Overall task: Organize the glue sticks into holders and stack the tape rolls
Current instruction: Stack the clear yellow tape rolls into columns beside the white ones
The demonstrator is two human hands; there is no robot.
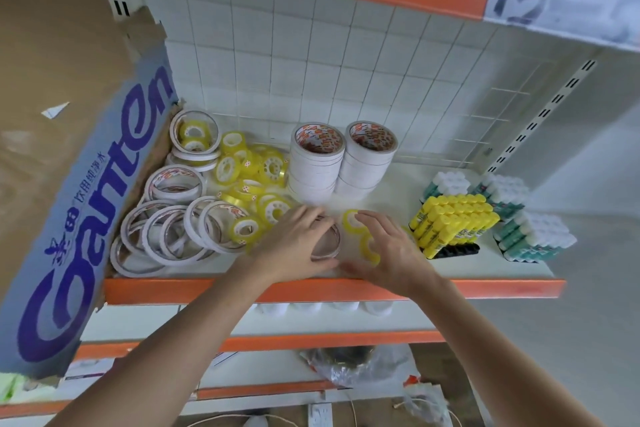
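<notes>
On the white shelf (398,180), my left hand (294,243) lies over a thin white tape roll (329,243), fingers curved around its rim. My right hand (391,253) rests on small yellow tape rolls (351,218), fingers spread over them. Two neat stacks of white tape rolls (317,163) stand behind the hands. A loose heap of thin white rolls (173,229) and small yellow rolls (252,166) fills the left part. Yellow glue sticks (453,218) sit in a black holder (457,250) at right, with white-capped green glue sticks (533,236) beside them.
A large torn cardboard box (69,149) with blue lettering leans at the left end of the shelf. An orange shelf edge (311,288) runs below my hands. Lower shelves hold white items and crumpled plastic bags (363,367). A wire grid backs the shelf.
</notes>
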